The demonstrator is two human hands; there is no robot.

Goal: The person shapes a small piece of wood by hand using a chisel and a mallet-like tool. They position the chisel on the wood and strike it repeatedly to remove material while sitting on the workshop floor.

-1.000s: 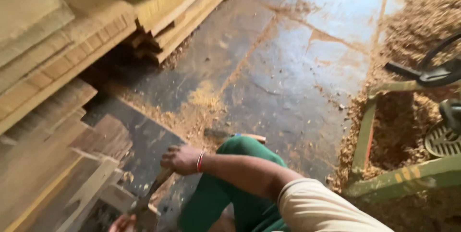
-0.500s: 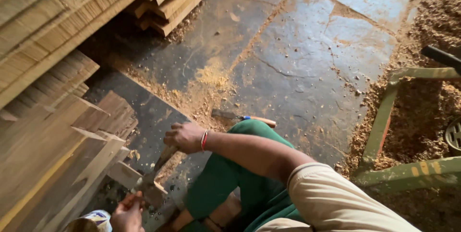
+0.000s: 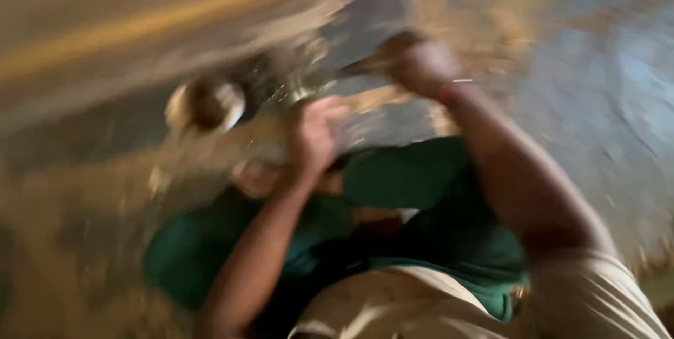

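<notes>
Above my green-clad knees, my left hand and right hand each seem closed on a blurred tool; I cannot tell how firmly. Open stone floor lies right. Compared with half a second ago, both hands sit closer together, and the view is smeared.

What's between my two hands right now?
In the head view, heavily blurred: between the left hand and the right hand runs a pale streaked stretch, perhaps a tool or wood. What it is cannot be told.

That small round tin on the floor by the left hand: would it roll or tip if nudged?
The tin looks small and shallow, so probably light and easily pushed. Its round rim suggests it could roll if tipped on edge. Motion blur hides its contents; the left hand is close beside it.
</notes>
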